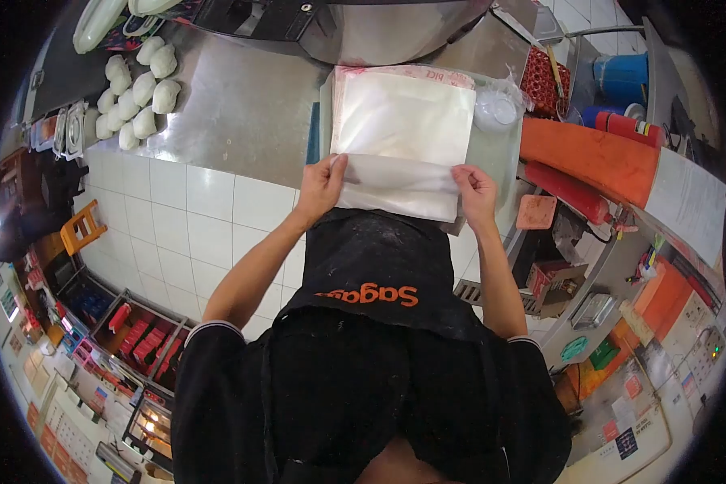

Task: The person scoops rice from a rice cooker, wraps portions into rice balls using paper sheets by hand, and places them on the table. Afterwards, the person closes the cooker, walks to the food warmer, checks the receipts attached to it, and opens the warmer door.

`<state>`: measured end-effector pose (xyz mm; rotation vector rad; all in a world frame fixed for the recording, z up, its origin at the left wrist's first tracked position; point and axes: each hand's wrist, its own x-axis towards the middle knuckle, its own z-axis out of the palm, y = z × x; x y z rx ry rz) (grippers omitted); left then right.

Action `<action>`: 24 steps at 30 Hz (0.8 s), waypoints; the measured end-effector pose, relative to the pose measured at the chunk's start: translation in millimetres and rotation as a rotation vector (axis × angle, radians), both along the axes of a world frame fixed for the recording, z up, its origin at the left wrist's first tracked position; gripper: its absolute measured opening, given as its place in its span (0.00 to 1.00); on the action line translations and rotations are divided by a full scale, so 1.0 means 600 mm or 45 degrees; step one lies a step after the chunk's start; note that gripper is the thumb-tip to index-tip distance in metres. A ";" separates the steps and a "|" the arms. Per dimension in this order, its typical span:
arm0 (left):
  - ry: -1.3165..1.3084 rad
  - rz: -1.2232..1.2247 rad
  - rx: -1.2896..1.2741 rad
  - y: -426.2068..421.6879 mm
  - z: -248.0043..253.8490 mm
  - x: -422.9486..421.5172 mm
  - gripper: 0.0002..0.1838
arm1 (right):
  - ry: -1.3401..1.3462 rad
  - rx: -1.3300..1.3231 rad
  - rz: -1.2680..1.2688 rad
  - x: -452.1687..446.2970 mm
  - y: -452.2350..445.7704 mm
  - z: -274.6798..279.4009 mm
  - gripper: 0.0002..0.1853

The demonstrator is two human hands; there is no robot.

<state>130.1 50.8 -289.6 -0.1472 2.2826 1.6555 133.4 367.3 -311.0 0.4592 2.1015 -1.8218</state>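
Observation:
A stack of white sheets (403, 113) lies at the counter's front edge, with pink-printed paper showing along its back edge. The near part of the top sheet (395, 173) is lifted and curved between my hands. At its left edge my left hand (324, 185) pinches it between thumb and fingers. On the right edge my right hand (473, 190) is closed on the same sheet. Just right of the stack stands a pale bowl (496, 109) with clear plastic about it.
Several white dough-like balls (143, 89) sit on the steel counter (234, 105) at the left. A large curved metal machine (379, 32) stands behind the stack. To the right are an orange panel (589, 153), a red cylinder (569, 192) and a blue bucket (621, 77).

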 end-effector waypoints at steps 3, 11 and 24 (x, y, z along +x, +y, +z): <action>0.007 0.168 -0.273 0.020 -0.005 -0.012 0.19 | 0.016 -0.038 -0.194 -0.005 -0.016 -0.009 0.07; -0.013 0.254 -0.470 0.032 0.008 -0.036 0.19 | 0.091 0.646 0.081 -0.065 -0.029 0.046 0.10; 0.554 0.301 -0.446 0.036 -0.001 -0.118 0.12 | 0.416 0.856 1.129 -0.288 -0.104 0.037 0.22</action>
